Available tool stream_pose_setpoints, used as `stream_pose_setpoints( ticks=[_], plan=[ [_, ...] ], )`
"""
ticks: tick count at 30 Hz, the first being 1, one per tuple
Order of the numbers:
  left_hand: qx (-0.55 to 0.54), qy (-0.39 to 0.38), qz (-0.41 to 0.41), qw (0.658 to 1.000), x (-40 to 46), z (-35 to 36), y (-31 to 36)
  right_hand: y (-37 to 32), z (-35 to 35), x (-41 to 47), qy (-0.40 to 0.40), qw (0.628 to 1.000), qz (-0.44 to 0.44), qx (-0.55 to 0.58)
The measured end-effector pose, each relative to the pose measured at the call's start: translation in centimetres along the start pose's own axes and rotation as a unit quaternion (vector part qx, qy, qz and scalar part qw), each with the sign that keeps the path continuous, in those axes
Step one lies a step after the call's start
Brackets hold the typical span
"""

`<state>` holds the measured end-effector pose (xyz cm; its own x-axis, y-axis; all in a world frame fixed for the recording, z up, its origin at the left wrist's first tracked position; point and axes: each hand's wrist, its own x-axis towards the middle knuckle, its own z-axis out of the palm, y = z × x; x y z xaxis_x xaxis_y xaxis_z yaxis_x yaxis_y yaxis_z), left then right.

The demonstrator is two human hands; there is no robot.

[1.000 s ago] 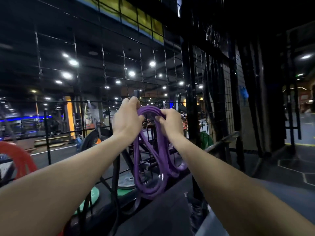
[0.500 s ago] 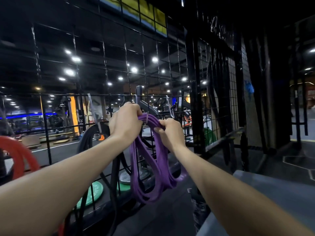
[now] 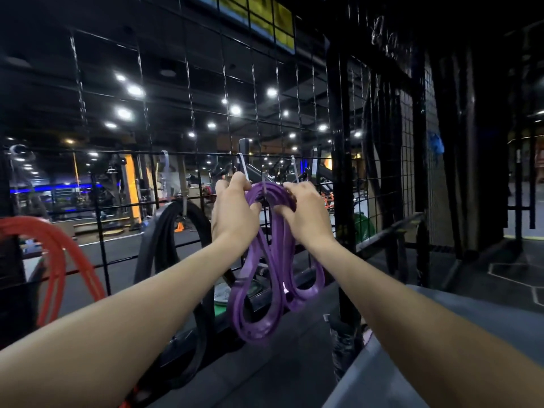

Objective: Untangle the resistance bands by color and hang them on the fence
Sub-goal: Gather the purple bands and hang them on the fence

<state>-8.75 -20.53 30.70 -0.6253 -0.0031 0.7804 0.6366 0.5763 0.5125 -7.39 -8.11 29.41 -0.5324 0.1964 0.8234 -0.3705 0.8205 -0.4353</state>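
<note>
A bunch of purple resistance bands (image 3: pixel 265 278) hangs in long loops in front of the black wire fence (image 3: pixel 188 119). My left hand (image 3: pixel 234 214) grips the top of the bunch on its left side. My right hand (image 3: pixel 306 213) holds the top on the right, fingers curled over the bands. The top of the bunch sits against a metal hook (image 3: pixel 263 184) on the fence; whether it rests on the hook is hidden by my fingers. Black bands (image 3: pixel 164 234) hang on the fence to the left, and red bands (image 3: pixel 56 260) hang further left.
A thick black fence post (image 3: pixel 338 160) stands just right of my hands. More empty metal hooks (image 3: pixel 294 169) line the horizontal wire. Dark bands hang on the mesh panel (image 3: pixel 379 160) to the right. A grey padded surface (image 3: pixel 441 334) lies at lower right. Weight plates (image 3: pixel 223 293) lie behind the fence.
Both hands have carried the purple bunch up and closer to the fence, to a hook on the horizontal wire. The view has shifted slightly.
</note>
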Motion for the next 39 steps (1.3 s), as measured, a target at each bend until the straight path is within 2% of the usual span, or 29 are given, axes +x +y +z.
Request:
stream_pose_setpoints(
  ticks=[3,8,11,13,16,19,26,32,33,35,37,39],
  plan=[
    [-0.008,-0.005,-0.003,1.0,0.2,0.3,0.1,-0.5,-0.3,-1.0,0.032,0.999,-0.008,0.042],
    [0.005,-0.02,-0.019,1.0,0.6,0.4,0.7,-0.4,0.3,-4.5,-0.145,0.988,0.042,0.036],
    [0.005,-0.02,-0.03,0.999,0.5,0.5,0.9,-0.5,0.7,-4.5,-0.181,0.982,0.061,-0.006],
    [0.0,-0.016,-0.038,0.999,0.6,0.6,0.8,-0.6,0.5,-4.3,-0.188,0.979,0.069,-0.036],
    [-0.016,-0.011,-0.039,0.999,0.7,0.8,0.8,-0.2,-0.2,-4.4,-0.15,0.978,0.02,-0.143],
    [-0.021,-0.012,-0.026,0.999,0.6,0.9,1.0,-0.1,-0.4,-4.8,-0.116,0.98,-0.014,-0.162],
    [0.049,-0.01,0.013,0.999,0.4,-0.4,-0.3,-1.6,2.3,-5.2,-0.166,0.985,0.028,-0.043],
    [0.059,-0.008,0.038,0.997,0.1,-0.6,-1.1,-1.2,2.3,-4.9,-0.196,0.976,0.067,0.068],
    [0.045,-0.007,0.029,0.999,0.2,-0.5,-1.3,-0.9,2.0,-4.8,-0.18,0.977,0.079,0.087],
    [0.023,-0.012,0.024,0.999,0.5,-0.6,-1.5,-0.1,1.2,-4.4,-0.095,0.989,0.079,0.081],
    [0.045,-0.018,0.063,0.997,0.7,-0.8,-1.5,0.7,0.7,-3.7,-0.007,0.996,0.083,0.036],
    [0.072,-0.019,0.09,0.993,0.8,-0.9,-1.6,1.5,0.9,-3.0,-0.004,0.993,0.115,0.011]
  ],
)
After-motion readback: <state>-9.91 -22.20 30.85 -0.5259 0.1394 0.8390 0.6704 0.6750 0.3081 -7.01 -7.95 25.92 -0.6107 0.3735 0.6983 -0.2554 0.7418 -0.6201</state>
